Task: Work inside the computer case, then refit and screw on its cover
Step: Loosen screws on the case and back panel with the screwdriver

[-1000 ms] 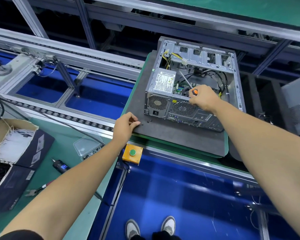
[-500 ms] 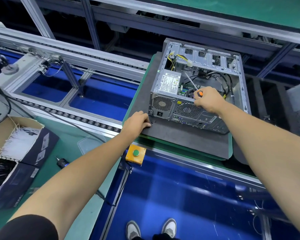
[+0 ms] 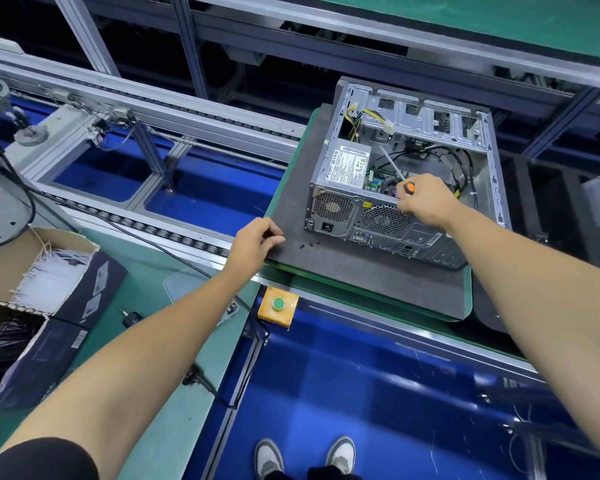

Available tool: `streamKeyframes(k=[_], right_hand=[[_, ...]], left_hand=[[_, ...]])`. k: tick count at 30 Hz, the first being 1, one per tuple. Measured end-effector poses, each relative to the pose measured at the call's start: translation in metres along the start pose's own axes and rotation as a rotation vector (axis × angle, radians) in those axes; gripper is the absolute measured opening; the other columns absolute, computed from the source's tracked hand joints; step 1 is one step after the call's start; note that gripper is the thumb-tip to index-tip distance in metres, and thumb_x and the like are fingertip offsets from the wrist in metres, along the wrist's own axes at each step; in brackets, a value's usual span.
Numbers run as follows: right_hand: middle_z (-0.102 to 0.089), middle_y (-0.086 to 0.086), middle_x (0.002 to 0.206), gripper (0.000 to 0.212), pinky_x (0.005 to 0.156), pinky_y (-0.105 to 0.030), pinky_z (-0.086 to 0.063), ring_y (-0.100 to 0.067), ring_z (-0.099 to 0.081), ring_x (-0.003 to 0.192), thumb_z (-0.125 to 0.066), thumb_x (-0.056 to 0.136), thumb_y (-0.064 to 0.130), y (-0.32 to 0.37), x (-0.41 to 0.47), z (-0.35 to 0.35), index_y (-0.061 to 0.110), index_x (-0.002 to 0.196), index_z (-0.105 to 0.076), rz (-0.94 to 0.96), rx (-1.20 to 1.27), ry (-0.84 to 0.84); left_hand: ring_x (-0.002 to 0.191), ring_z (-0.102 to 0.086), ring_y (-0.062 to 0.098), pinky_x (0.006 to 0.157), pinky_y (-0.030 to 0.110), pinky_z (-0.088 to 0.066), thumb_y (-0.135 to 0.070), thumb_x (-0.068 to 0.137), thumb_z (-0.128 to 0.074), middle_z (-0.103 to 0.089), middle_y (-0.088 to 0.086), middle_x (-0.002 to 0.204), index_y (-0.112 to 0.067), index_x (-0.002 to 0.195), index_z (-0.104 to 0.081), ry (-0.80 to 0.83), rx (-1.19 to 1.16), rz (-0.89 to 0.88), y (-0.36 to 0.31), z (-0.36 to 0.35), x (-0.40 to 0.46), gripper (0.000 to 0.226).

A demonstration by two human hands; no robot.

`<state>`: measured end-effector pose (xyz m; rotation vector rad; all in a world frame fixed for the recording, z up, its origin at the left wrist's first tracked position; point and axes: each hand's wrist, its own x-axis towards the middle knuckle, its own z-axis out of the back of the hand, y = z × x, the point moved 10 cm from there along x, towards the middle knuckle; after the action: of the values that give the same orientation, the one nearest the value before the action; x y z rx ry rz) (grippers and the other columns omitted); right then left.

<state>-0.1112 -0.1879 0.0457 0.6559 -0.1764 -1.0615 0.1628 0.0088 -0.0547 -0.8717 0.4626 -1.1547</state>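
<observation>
Your right hand grips a screwdriver inside the open computer case, which lies on the grey mat. Your left hand, fingers curled, holds the mat's corner beside loose screws.

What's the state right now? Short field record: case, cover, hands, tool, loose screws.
case: computer case lies on its side on the dark foam mat, open side up
cover: off; not identifiable in view
right hand: right hand grips the screwdriver at the case's rear edge, shaft angled up over the interior
left hand: left hand rests on the mat's near-left corner, fingers curled; whether it holds anything is not visible
loose screws: a few small dark screws on the mat, between left hand and case
</observation>
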Motion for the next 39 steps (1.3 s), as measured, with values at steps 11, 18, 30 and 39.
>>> streamKeyframes(k=[11,18,30,39], right_hand=[[-0.037,-0.006,0.056,0.023,0.061,-0.036,-0.027,-0.021,-0.028,0.060,-0.057,0.071,-0.002,-0.001,0.000,0.002,0.012,0.060,-0.043,-0.010,0.014,-0.011],[-0.040,-0.006,0.055,0.029,0.058,-0.033,-0.028,-0.023,-0.031,0.060,-0.058,0.072,-0.004,0.002,-0.002,0.004,0.014,0.057,-0.041,-0.030,-0.006,-0.024],[-0.041,-0.003,0.054,0.030,0.055,-0.032,-0.027,-0.022,-0.032,0.057,-0.059,0.073,-0.004,0.006,-0.005,0.005,0.015,0.056,-0.042,-0.035,-0.022,-0.020],[-0.044,-0.006,0.058,0.029,0.061,-0.034,-0.030,-0.022,-0.035,0.060,-0.059,0.076,-0.003,0.004,-0.007,0.005,0.014,0.060,-0.042,-0.057,0.020,-0.010]], left_hand=[[0.088,-0.060,0.015,0.084,0.038,-0.052,-0.018,0.095,-0.070,-0.062,-0.008,0.097,-0.015,0.096,-0.065,0.430,0.498,-0.074,0.073,0.053,-0.098,0.005],[0.104,-0.050,0.016,0.091,0.033,-0.044,-0.039,0.095,-0.068,-0.060,-0.007,0.107,-0.023,0.110,-0.068,0.613,0.696,-0.034,0.106,0.022,-0.108,0.021],[0.110,-0.048,0.017,0.091,0.028,-0.043,-0.035,0.098,-0.064,-0.065,-0.005,0.111,-0.020,0.111,-0.070,0.619,0.827,-0.043,0.108,-0.011,-0.097,0.020],[0.099,-0.047,0.015,0.088,0.026,-0.041,-0.015,0.102,-0.053,-0.062,-0.003,0.111,-0.020,0.108,-0.060,0.592,0.841,-0.084,0.114,-0.010,-0.107,0.010]])
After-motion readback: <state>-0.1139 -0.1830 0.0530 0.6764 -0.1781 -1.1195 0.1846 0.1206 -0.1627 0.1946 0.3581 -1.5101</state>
